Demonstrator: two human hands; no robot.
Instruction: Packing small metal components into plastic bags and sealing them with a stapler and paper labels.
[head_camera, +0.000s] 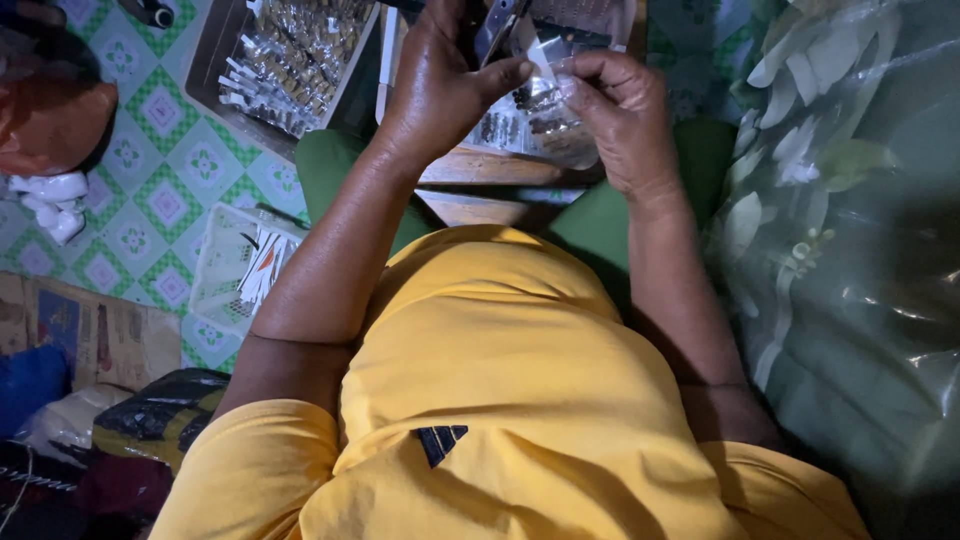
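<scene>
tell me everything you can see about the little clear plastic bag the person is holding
The clear plastic bag is small, thin and crinkly, with glare on its folds. It holds small dark pieces, too blurred to identify. It is held up above a low wooden board, between both hands: the left hand pinches its upper edge with thumb and fingertips, and the right hand cups and pinches its right side. The lower part bulges and hangs loosely.

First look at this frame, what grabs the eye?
Top centre, the left hand and right hand pinch a small clear plastic packet between them over a wooden board. Below, the yellow shirt fills the middle. Upper left, a tray of clear packets sits on the green patterned floor.
</scene>
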